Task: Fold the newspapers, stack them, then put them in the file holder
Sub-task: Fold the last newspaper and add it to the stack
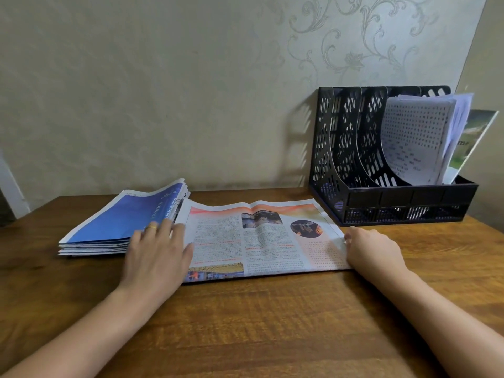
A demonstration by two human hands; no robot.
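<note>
An open newspaper [261,241] with orange-headed pages lies flat in the middle of the wooden table [259,323]. To its left sits a stack of folded newspapers [120,222] with a blue page on top. My left hand [158,252] rests flat, fingers spread, across the stack's right edge and the open paper's left edge. My right hand [373,249] pinches the open paper's right edge with curled fingers. A black mesh file holder [381,165] stands at the back right against the wall.
The holder's right slots hold curled printed sheets [414,137] and a green booklet [474,140]; its left slots show nothing inside. A patterned wall [191,91] runs right behind the table.
</note>
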